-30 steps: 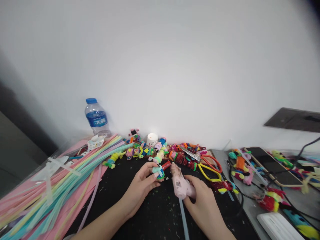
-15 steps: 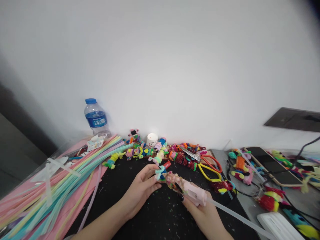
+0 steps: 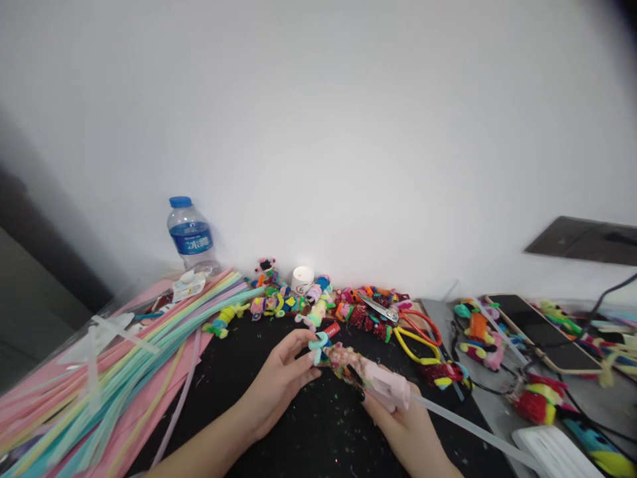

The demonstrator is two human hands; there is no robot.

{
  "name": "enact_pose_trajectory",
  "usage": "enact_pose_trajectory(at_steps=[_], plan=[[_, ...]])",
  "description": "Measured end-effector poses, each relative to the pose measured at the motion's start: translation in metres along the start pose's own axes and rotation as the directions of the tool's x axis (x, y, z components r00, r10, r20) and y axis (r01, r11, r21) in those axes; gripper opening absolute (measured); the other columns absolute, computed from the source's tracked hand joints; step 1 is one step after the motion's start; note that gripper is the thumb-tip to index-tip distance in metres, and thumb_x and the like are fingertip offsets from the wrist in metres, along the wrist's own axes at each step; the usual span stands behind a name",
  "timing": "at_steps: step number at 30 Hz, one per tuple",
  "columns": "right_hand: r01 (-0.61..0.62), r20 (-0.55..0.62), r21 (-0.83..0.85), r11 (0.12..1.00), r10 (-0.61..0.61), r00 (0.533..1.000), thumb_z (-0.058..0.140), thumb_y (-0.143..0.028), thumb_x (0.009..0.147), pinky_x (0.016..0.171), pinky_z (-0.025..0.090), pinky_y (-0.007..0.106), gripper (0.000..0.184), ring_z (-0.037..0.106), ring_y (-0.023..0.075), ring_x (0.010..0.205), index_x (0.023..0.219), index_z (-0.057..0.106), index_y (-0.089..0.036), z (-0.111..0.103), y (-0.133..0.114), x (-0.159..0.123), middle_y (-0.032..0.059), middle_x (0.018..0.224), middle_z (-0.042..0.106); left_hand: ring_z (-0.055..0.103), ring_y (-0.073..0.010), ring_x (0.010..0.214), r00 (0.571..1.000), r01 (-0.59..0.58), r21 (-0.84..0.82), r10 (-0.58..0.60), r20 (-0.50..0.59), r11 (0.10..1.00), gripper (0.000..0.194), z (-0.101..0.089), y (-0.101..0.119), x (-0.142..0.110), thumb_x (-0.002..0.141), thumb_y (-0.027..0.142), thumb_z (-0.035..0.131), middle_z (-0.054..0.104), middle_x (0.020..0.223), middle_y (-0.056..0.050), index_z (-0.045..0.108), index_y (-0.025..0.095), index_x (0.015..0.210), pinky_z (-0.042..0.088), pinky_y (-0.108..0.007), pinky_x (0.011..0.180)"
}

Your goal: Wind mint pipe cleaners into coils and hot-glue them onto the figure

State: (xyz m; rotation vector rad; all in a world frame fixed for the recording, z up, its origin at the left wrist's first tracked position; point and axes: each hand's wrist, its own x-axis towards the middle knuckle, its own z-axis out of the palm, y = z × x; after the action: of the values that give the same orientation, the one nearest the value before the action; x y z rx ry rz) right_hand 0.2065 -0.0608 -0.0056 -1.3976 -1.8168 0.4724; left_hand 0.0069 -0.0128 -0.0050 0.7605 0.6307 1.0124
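Glue gun (image 3: pixel 391 386) was smooth plastic, nozzle (image 3: pixel 343 362) rough and crusted; beyond it shiny metal scissor blades (image 3: pixel 377 307), left of it fuzzy pipe cleaners (image 3: pixel 144 362).

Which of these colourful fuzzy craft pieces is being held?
The small piece with the pale aqua loop, pinched in the left hand near the tip of the pink glue gun; the other craft pieces lie farther off, in neither hand.

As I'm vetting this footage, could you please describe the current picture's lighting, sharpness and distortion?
In the head view, the plain white wall is brightest centrally and dims leftward; in the head view, the blue-capped clear plastic bottle leans, perhaps from wide-angle distortion; in the head view, lettering on the small red strip is too soft to read.
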Motion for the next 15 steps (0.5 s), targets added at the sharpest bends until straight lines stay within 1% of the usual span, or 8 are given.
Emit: enact_pose_trajectory(at_steps=[6,8,11,13,15], plan=[[0.016,-0.031,-0.004,1.0,-0.016,0.999,0.053,-0.021,0.076,0.043,0.044,0.021,0.013,0.051,0.014,0.045,0.064,0.056,-0.019,-0.0004,-0.0002,0.0014,-0.0015,0.053,0.054,0.056,-0.0135,0.085,1.0,0.004,-0.008,-0.004,-0.006,1.0,0.019,0.0006,0.0006,0.0,0.074,0.023,0.066,0.058,0.096,-0.001,0.058,0.023,0.091,0.043,-0.024,0.072],[0.018,-0.043,0.015,1.0,-0.017,0.999,0.052,-0.021,0.076,0.042,0.044,0.021,0.014,0.051,0.0136,0.045,0.063,0.056,-0.018,-0.0007,-0.0023,0.0028,-0.0008,0.054,0.055,0.056,-0.014,0.085,1.0,0.005,-0.013,-0.005,0.003,1.0,0.018,0.0004,0.0006,-0.0002,0.075,0.022,0.065,0.058,0.096,-0.001,0.058,0.022,0.091,0.043,-0.024,0.072],[0.006,-0.043,0.018,1.0,-0.005,0.999,0.051,-0.023,0.077,0.039,0.042,0.02,0.014,0.05,0.0133,0.043,0.068,0.06,-0.016,-0.0009,-0.0033,0.0037,0.0,0.054,0.055,0.057,-0.0137,0.085,1.0,0.004,-0.022,-0.004,0.018,1.0,0.017,-0.0001,0.0004,-0.0006,0.077,0.02,0.064,0.057,0.097,-0.002,0.057,0.022,0.092,0.043,-0.024,0.072],[-0.006,-0.034,-0.01,1.0,0.006,0.999,0.051,-0.024,0.078,0.037,0.04,0.021,0.016,0.049,0.0134,0.041,0.071,0.062,-0.014,-0.001,-0.0018,0.0031,-0.0004,0.05,0.054,0.057,-0.0131,0.084,1.0,0.004,-0.026,-0.003,0.026,1.0,0.016,-0.0002,0.0003,-0.0008,0.077,0.019,0.063,0.056,0.097,-0.001,0.057,0.022,0.092,0.043,-0.023,0.072],[-0.014,-0.022,-0.049,0.999,0.012,1.0,0.051,-0.025,0.078,0.039,0.042,0.021,0.018,0.05,0.0143,0.042,0.075,0.064,-0.013,-0.0012,0.0006,0.0024,0.0006,0.051,0.055,0.057,-0.0128,0.084,1.0,0.006,-0.026,-0.005,0.031,1.0,0.016,-0.0001,0.0004,-0.0007,0.078,0.018,0.062,0.055,0.097,-0.001,0.057,0.022,0.092,0.043,-0.023,0.072]])
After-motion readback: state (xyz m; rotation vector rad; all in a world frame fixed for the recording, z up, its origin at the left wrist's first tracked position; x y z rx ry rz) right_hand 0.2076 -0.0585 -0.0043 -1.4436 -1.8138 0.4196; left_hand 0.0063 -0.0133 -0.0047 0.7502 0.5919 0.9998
